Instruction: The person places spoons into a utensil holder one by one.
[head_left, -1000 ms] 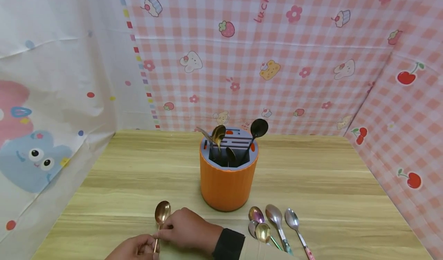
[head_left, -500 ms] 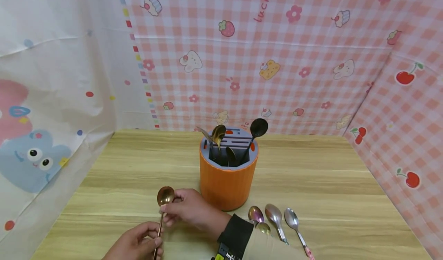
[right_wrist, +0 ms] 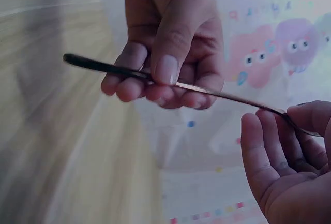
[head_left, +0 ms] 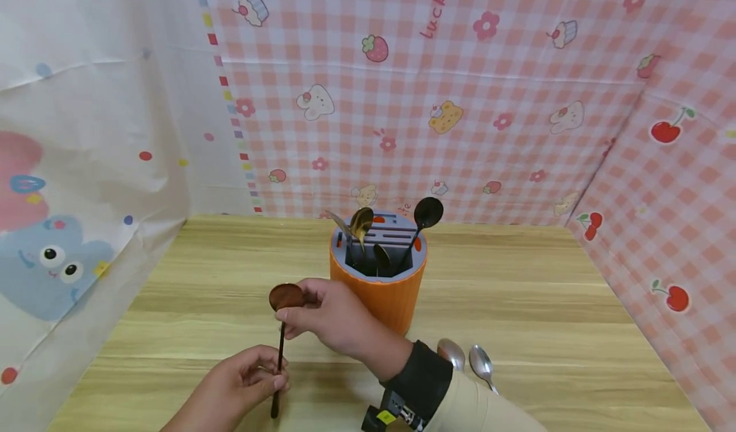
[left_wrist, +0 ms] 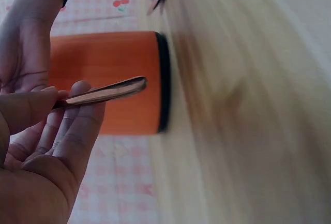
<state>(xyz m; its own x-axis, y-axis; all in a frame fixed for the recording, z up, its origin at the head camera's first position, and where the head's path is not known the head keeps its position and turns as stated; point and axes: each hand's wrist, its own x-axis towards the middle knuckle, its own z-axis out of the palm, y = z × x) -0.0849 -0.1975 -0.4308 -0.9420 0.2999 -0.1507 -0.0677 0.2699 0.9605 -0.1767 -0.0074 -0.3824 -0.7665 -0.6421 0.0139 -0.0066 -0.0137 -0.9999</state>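
Observation:
Both hands hold one copper-coloured spoon (head_left: 282,342) upright above the table, its bowl at the top. My right hand (head_left: 339,323) pinches it at the neck, just under the bowl, between thumb and fingers. Lower down, my left hand (head_left: 241,378) pinches the handle, whose end sticks out below the fingers. In the left wrist view the handle end (left_wrist: 111,92) points toward the table, clear of it. The right wrist view shows the left thumb pressing the handle (right_wrist: 207,90) onto the fingers. Behind the right hand stands an orange utensil holder (head_left: 397,298), partly covered by that hand and forearm.
Several utensils stand in the holder, among them a black ladle-like spoon (head_left: 428,213) and a gold spoon (head_left: 362,221). Silver spoons (head_left: 480,360) lie on the wooden table (head_left: 546,330) at the right, partly behind the sleeve. Patterned cloth walls (head_left: 460,61) enclose the table.
The copper spoon has been raised off the table and turned upright, moving slightly right. My right hand has slid up from its handle to the neck; the left hand rose with it.

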